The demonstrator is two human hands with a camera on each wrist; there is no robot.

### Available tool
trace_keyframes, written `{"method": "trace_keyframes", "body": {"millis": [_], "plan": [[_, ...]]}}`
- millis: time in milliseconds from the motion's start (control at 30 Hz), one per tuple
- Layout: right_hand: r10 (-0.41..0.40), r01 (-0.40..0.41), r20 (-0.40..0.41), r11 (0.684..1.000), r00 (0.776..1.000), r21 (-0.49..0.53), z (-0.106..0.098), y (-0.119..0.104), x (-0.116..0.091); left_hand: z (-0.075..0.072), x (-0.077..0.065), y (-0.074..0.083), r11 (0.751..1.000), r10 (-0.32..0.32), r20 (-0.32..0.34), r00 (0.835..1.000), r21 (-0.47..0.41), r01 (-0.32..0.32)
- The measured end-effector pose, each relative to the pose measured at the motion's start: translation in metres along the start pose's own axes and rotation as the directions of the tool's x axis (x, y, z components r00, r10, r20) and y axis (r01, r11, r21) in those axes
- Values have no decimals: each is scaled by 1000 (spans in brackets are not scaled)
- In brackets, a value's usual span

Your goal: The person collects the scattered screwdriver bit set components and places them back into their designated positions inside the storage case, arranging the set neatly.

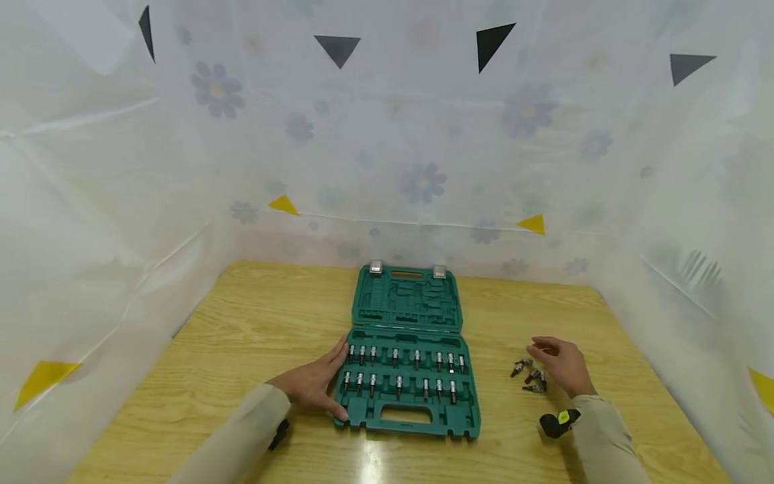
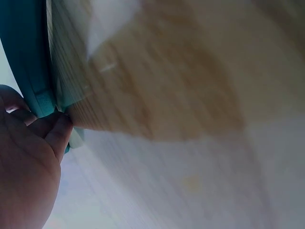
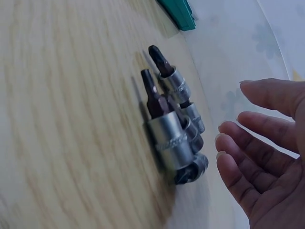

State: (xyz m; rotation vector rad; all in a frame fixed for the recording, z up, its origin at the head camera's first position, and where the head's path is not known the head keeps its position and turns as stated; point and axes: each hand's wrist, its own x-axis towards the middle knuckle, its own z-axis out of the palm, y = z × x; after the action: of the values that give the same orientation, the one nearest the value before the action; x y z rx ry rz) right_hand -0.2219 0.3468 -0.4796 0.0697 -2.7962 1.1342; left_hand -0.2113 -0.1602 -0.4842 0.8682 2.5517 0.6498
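Note:
A green case lies unfolded on the table, two rows of silver bit sockets standing in its near half. My left hand rests against the case's left side, thumb at the front corner and fingers spread along the edge. In the left wrist view, its fingers touch the green case wall. Over to the right, my right hand hovers by a small pile of loose bit sockets. The right wrist view shows its fingers parted and holding nothing, beside the jumbled bit sockets.
The raised lid has moulded recesses and two metal latches. Pale flowered sheeting encloses the wooden table at the back and both sides. Bare wood separates the case from the loose sockets.

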Motion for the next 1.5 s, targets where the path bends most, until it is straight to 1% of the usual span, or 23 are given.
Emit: {"method": "trace_keyframes", "body": {"millis": [167,333,600,867,967,1367,1500], "plan": [[14,-14,6,999,1000,-32,-2,7,1,-1,0,1,1000,-7,1,1000,-3,7],[24,-23,20,999,1000,-39,-3,11,2,-2,1,1,1000,-5,-2,1000,-10,5],[40,-37,49,997,998,-63,0,10,-1,0,0,0,999,-21,9,1000,-25,22],[55,-44,72,988,996,-150,0,10,5,1,-1,2,997,-26,13,1000,-67,27],[58,-43,83,985,995,-169,-1,9,8,0,-2,3,998,-25,10,1000,-65,26],[59,-42,96,985,994,-166,3,5,16,-1,-2,4,998,-21,10,1000,-61,21],[59,-43,85,984,995,-174,4,1,17,-1,-2,3,998,-18,11,1000,-61,19]]}}
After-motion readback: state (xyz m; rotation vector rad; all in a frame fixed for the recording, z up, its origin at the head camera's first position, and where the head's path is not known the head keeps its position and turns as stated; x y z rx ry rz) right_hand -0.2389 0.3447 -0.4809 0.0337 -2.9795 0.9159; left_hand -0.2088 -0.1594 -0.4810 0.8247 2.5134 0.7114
